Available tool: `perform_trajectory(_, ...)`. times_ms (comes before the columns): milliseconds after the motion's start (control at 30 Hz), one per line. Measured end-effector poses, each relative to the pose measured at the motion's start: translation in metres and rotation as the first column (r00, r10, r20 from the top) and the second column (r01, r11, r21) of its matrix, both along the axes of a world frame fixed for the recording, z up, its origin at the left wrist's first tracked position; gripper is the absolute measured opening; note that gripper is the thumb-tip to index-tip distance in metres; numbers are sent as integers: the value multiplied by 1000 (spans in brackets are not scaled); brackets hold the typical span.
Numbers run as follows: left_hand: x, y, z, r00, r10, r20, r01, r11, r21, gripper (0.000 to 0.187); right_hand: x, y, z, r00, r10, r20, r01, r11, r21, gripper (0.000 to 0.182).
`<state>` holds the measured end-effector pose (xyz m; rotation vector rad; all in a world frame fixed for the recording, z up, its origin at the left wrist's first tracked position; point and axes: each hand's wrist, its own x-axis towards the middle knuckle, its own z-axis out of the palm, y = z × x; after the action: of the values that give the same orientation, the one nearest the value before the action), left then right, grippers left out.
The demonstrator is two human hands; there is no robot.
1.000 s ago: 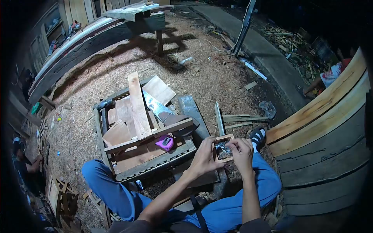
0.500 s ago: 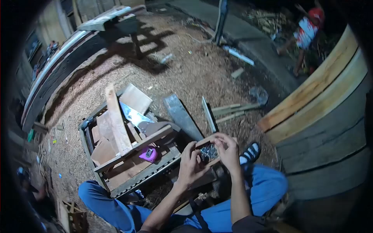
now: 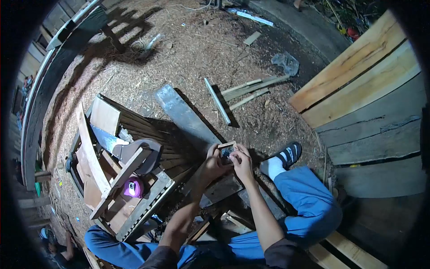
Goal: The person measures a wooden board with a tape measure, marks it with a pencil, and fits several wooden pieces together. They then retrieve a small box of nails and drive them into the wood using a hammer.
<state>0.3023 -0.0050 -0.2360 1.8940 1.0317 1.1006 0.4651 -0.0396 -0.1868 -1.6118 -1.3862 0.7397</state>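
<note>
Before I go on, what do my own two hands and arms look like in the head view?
The left hand and right hand are both ungloved, with no watch or wristband that I can see. The forearms are bare too. Dark, plain-looking sleeves cover the arms above them; no markings can be made out.
</note>
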Motion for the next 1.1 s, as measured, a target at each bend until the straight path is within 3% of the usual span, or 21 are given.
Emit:
perform_trajectory(67,-14,9,-21,960,-70,-271,78,997,18,89,-3,-1,-21,1000,6,-13,-6,999,-49,12)
perform_trajectory(100,-14,7,-25,958,-70,-278,77,997,13,89,-1,-1,-29,999,42,4,-42,997,-67,13)
perform_trajectory(133,-10,3,-28,992,-92,92,118,931,-345,90,0,-3,-36,999,43,-2,-43,997,-70,13)
perform_trajectory(167,-9,1,-27,901,32,433,269,740,-616,91,1,-7,-40,999,23,33,-20,995,-96,14)
perform_trajectory(200,-14,2,-26,902,35,430,267,738,-620,91,0,-11,-44,997,6,71,3,992,-123,15)
perform_trajectory(233,-18,8,-16,988,-119,102,145,937,-319,90,-2,-15,-51,995,-18,101,30,993,-115,18)
perform_trajectory(267,-21,11,-5,956,-119,-270,139,989,56,90,-3,-16,-54,995,-14,102,26,993,-119,18)
perform_trajectory(333,-16,14,13,966,-201,-161,161,959,-233,90,-5,-17,-57,990,-53,130,66,993,-101,18)
perform_trajectory(467,-20,-30,-8,970,71,-233,-119,973,-199,93,-7,-16,-51,982,-61,179,84,989,-123,18)
perform_trajectory(533,-29,-54,-50,959,12,-284,-79,971,-225,95,-11,-23,-41,964,-107,242,143,980,-138,18)
perform_trajectory(600,-33,-67,-54,942,-49,-333,-40,966,-257,96,-11,-34,-42,956,-115,268,158,977,-143,17)
perform_trajectory(667,-30,-76,-39,983,-66,-172,-24,880,-474,97,-9,-43,-44,945,-132,300,181,973,-144,17)
perform_trajectory(700,-30,-80,-32,983,-68,-169,-21,881,-473,97,-11,-46,-47,958,-256,130,280,933,-226,17)
perform_trajectory(733,-30,-84,-24,968,-51,-246,-29,950,-312,94,-13,-49,-50,923,-383,-35,353,878,-324,17)
perform_trajectory(767,-30,-88,-16,948,-19,-319,-28,989,-143,92,-12,-53,-52,924,-380,-35,349,879,-325,17)
perform_trajectory(833,-30,-87,-14,917,-19,-398,-32,992,-121,90,-8,-59,-53,942,-175,286,214,971,-110,15)
perform_trajectory(900,-23,-80,-7,884,-20,-468,-26,995,-91,87,-6,-59,-53,948,-179,263,214,971,-109,14)
perform_trajectory(967,-18,-73,4,893,-149,-425,15,953,-303,84,-5,-56,-53,954,-186,235,214,971,-102,13)
perform_trajectory(1000,-16,-69,-2,894,-145,-425,15,956,-294,84,-6,-51,-51,953,-175,248,197,978,-67,12)
perform_trajectory(1067,-12,-62,-25,948,-114,-298,-34,892,-451,80,-5,-39,-50,953,-162,257,174,984,-26,12)
perform_trajectory(1100,-14,-61,-24,946,-114,-304,-37,893,-449,80,-5,-35,-53,957,-113,268,140,986,-85,16)
